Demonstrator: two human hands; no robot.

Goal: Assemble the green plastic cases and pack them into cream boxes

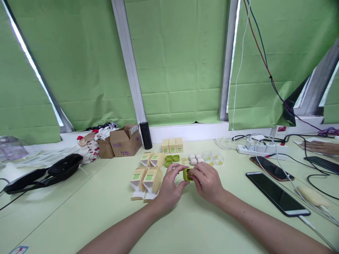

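My left hand [169, 187] and my right hand [207, 181] meet at the middle of the pale green table [87, 208], both pinched on a small green case [187, 174]. Just left of my left hand lie several opened beige cartons with green labels [147, 178]. Behind the hands sit two more green cases [172, 159], small white pieces [195, 158] and clear plastic shells [214, 157]. Three closed beige boxes [172, 145] stand in a row farther back.
A brown cardboard box [125, 141] and a black cylinder [146, 135] stand at the back left, a black strap bag [45, 173] at far left. Two phones [277, 193] [271, 168], a power strip [261, 148] and cables lie right. Another person's hand [316, 146] rests far right.
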